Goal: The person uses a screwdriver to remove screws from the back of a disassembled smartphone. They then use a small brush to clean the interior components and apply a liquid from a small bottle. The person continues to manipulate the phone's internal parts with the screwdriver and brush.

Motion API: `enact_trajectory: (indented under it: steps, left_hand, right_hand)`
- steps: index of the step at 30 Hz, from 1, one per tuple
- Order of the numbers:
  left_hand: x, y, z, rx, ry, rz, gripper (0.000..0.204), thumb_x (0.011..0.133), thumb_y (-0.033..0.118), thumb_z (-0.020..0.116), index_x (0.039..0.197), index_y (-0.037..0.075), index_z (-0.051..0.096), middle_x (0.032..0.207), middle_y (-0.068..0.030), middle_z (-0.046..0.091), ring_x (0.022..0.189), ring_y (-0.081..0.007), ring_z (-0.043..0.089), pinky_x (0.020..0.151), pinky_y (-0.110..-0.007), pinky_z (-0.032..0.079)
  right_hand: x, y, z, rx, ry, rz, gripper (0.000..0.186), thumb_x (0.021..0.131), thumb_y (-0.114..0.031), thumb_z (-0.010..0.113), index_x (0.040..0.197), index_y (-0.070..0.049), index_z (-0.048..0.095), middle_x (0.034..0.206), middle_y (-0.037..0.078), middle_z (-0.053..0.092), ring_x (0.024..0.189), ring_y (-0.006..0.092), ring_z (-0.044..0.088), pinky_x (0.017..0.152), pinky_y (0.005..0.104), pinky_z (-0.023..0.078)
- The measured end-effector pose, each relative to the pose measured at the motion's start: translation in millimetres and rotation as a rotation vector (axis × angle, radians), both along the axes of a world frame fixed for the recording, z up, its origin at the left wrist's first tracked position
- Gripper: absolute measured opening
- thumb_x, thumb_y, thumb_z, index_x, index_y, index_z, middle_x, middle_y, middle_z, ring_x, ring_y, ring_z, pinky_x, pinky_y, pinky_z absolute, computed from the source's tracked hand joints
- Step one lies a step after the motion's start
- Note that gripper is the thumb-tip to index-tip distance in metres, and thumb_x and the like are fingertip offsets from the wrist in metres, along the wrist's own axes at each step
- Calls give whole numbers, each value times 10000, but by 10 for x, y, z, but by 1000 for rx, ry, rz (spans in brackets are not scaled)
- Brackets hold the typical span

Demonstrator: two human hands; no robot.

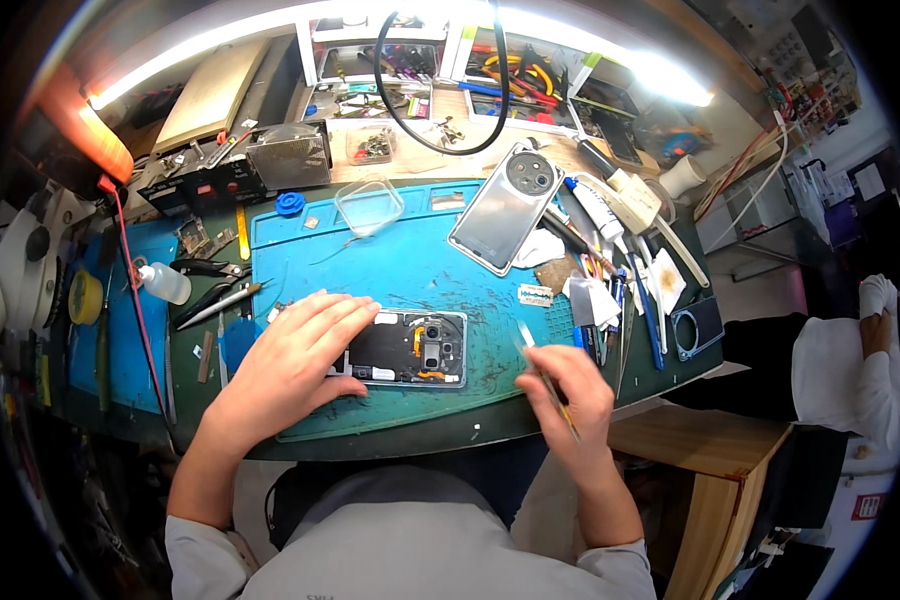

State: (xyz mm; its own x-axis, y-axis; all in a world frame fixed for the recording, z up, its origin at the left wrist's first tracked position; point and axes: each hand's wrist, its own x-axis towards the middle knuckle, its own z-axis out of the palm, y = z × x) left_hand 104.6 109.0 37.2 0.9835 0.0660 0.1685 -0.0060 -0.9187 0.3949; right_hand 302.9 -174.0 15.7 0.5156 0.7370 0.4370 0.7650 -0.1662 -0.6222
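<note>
A smartphone (390, 350) without its back cover lies on the blue work mat (370, 270), its dark inside, camera module and orange flex parts exposed. Across its left part rests my left hand (295, 355), long fingers at the far edge and thumb at the near edge, gripping it and hiding that end. To the phone's right, my right hand (575, 390) pinches a slim tool (537, 370) with a pale, flat tip pointing away from me. Tool and phone are apart. Beyond them lies a silvery phone back (505, 210) with a round camera ring.
A razor blade (535, 295) lies near my right hand, beside pens and a blue-handled tool (648, 310). A clear plastic tub (369, 205) stands at the mat's back. On the left are a white bottle (165, 283) and pliers (210, 268). A black cable loop (380, 85) hangs ahead.
</note>
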Motion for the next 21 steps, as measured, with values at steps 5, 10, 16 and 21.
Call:
enact_trajectory:
  steps: [5,10,16,21]
  left_hand:
    - [-805,-113,219,-45,-374,207,461,908,331,842,1244,35,734,1243,-143,731,1055,-322,705,966,-467,555]
    - [-2211,520,-112,229,-646,1362,254,1051,96,673,1283,-5,694,1137,-127,720,981,-240,686,868,-344,544]
    - [-2664,1055,-75,89,-209,1328,495,1047,290,710,1437,-1,615,1233,-154,702,1084,-298,681,947,-406,541]
    - [-2739,1311,-354,409,56,1157,414,1012,191,691,1369,-13,643,1167,-202,664,1152,-419,622,981,-479,512]
  right_hand:
    - [373,-60,162,-227,-402,-291,189,1001,-91,714,1166,-3,744,1090,186,737,1038,381,678,931,472,533]
    - [1274,-907,-144,-489,-498,-326,480,919,63,555,1384,17,666,1340,197,688,1234,381,633,1085,444,478]
    - [1057,-719,-79,-246,-511,-405,431,1038,44,548,1459,-5,624,1395,181,677,1290,378,623,1079,451,479]
    - [469,-494,108,-141,-274,-402,423,1023,31,600,1438,-36,649,1293,157,708,1100,297,689,996,406,529]
